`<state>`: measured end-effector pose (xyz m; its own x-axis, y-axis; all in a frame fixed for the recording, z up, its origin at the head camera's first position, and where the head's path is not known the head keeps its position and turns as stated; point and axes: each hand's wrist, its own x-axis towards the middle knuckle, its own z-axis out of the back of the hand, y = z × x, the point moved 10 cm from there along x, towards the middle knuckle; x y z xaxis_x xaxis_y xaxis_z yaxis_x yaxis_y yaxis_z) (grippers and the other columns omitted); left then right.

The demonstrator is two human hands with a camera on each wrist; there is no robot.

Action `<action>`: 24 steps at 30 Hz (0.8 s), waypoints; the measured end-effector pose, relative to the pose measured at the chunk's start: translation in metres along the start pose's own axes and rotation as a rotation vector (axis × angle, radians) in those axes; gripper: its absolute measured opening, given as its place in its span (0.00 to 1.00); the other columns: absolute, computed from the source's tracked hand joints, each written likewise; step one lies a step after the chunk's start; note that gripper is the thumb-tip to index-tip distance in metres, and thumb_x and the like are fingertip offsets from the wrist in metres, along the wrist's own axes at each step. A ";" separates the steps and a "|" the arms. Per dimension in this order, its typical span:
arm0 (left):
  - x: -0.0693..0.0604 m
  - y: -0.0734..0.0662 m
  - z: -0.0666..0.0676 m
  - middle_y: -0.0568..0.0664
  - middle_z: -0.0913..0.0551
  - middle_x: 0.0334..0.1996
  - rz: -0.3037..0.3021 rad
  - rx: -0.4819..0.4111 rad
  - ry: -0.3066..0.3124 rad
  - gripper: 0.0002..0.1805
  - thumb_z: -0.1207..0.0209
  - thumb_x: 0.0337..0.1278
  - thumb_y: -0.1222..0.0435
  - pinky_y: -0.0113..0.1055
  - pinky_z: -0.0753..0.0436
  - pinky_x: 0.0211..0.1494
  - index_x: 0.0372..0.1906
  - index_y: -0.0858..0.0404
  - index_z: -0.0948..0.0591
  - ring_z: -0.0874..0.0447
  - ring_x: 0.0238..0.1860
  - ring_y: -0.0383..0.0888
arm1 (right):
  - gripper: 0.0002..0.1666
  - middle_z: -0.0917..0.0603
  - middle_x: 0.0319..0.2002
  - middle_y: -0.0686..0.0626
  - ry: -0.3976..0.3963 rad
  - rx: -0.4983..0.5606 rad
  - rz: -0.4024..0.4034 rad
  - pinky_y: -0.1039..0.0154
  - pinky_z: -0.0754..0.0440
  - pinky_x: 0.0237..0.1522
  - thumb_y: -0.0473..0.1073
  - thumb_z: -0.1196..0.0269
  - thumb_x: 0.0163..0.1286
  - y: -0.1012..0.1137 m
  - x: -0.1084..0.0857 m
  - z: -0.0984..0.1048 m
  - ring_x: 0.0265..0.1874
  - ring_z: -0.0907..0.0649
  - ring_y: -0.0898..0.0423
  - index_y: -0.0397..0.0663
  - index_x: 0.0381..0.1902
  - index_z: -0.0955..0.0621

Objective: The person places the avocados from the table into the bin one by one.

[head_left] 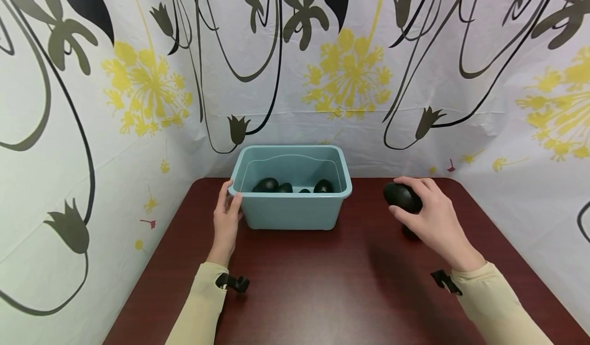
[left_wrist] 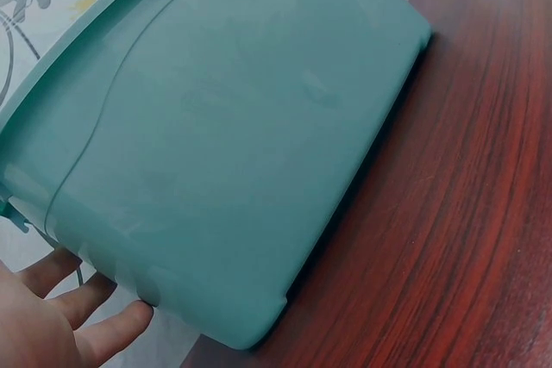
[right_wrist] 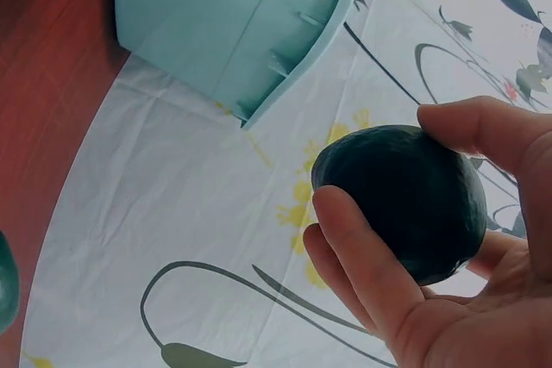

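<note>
In the head view, my right hand (head_left: pixel 430 212) grips a dark green avocado (head_left: pixel 402 197) above the right of the table. The right wrist view shows the thumb and fingers around this avocado (right_wrist: pixel 401 204). Partly hidden under that hand, another dark avocado (head_left: pixel 409 234) lies on the table. A light blue plastic bin (head_left: pixel 295 212) stands at the table's back, with several dark avocados (head_left: pixel 323 186) inside. At its left front corner is my left hand (head_left: pixel 226 222); in the left wrist view, its fairly straight fingers (left_wrist: pixel 121 333) touch the bin's outer side.
The dark red wooden table (head_left: pixel 295 283) has rounded back corners. White patterned cloth (head_left: pixel 295 94) hangs behind it and along both sides. Each wrist wears a black strap, the left strap (head_left: pixel 232 282) and the right strap (head_left: pixel 446 282).
</note>
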<state>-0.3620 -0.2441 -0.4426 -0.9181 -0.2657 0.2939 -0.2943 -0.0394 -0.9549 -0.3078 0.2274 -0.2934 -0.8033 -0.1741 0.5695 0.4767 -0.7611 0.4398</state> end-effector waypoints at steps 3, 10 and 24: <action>0.000 0.000 0.000 0.57 0.31 0.68 -0.002 -0.003 -0.001 0.31 0.42 0.68 0.42 0.65 0.29 0.61 0.74 0.34 0.35 0.28 0.64 0.52 | 0.35 0.23 0.53 0.51 -0.013 0.011 0.012 0.50 0.27 0.42 0.45 0.25 0.60 0.003 0.002 0.002 0.45 0.22 0.50 0.63 0.65 0.23; 0.000 -0.001 0.001 0.54 0.30 0.68 -0.002 -0.010 0.002 0.31 0.42 0.67 0.41 0.65 0.29 0.62 0.72 0.32 0.34 0.28 0.63 0.51 | 0.37 0.20 0.56 0.56 -0.037 0.027 0.034 0.67 0.29 0.41 0.47 0.23 0.58 0.010 0.008 0.003 0.40 0.22 0.58 0.63 0.65 0.23; 0.000 0.000 0.002 0.51 0.29 0.67 0.002 0.001 -0.008 0.31 0.42 0.67 0.41 0.63 0.28 0.62 0.72 0.32 0.34 0.28 0.65 0.48 | 0.34 0.23 0.52 0.61 0.051 0.086 0.071 0.65 0.27 0.34 0.54 0.24 0.60 0.036 0.031 -0.014 0.35 0.25 0.60 0.71 0.64 0.22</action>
<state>-0.3622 -0.2457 -0.4430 -0.9165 -0.2735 0.2920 -0.2926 -0.0395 -0.9554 -0.3210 0.1857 -0.2698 -0.7827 -0.2586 0.5661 0.5599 -0.6898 0.4590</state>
